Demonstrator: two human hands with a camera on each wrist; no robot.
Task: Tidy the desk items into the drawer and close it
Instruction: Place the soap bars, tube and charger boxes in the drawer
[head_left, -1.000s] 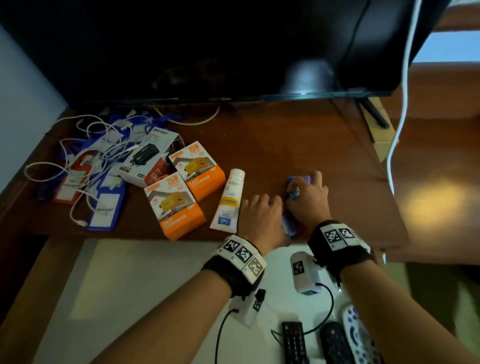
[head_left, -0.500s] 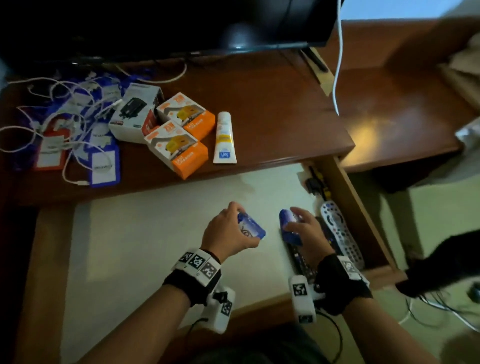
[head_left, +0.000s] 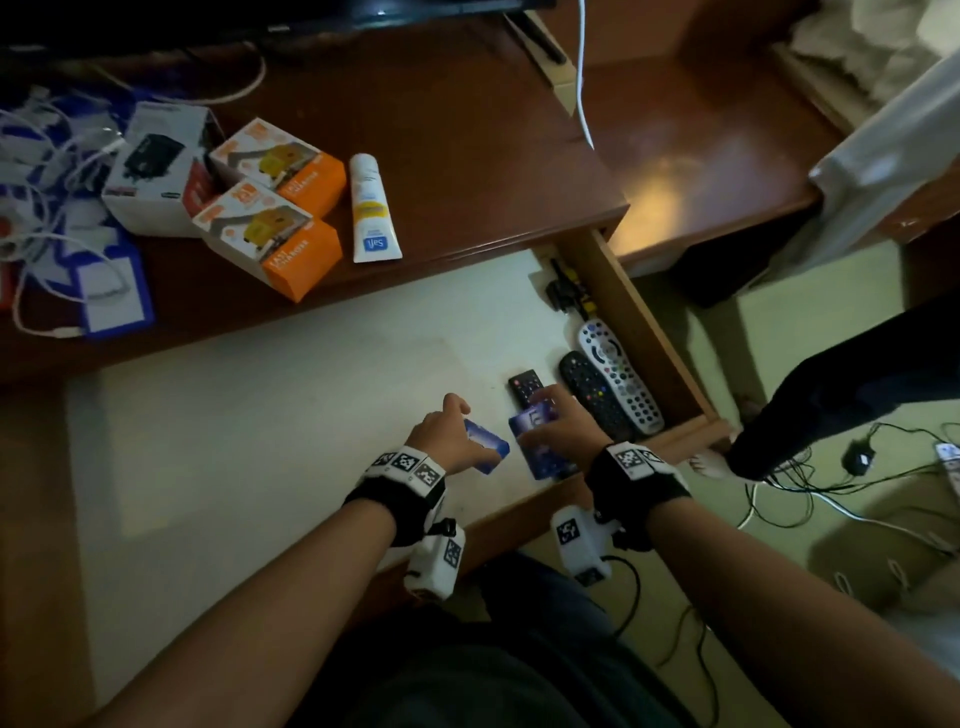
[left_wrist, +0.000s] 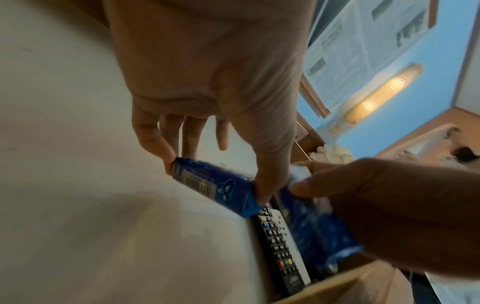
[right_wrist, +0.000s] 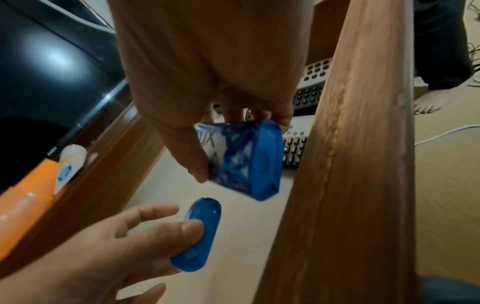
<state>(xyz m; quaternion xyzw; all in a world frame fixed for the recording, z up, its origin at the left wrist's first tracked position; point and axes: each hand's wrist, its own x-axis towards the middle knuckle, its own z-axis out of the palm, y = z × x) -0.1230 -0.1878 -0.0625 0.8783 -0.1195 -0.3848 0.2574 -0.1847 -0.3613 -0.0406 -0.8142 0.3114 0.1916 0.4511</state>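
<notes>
Open drawer (head_left: 670, 332): pale floor lay bare from centre toward 9 o'clock, passable. Three remotes (head_left: 613, 384) and dark clutter (head_left: 566, 291) lined the 3 o'clock wall. Desk edge (head_left: 363, 291) overhung at 12 o'clock; front rail (right_wrist: 345, 164) bounded 6 o'clock.

Dark reddish wood counter (head_left: 467, 156) with a glossy, light-catching varnish above an open drawer (head_left: 649, 332) of paler wood, its floor lined in matt off-white; two blue packets (right_wrist: 249, 158) in shiny, crinkled plastic wrap; orange printed cardboard boxes (head_left: 291, 244); a smooth white plastic tube (head_left: 371, 208); remotes (head_left: 618, 379) in plastic, their finish unclear in the dim light
</notes>
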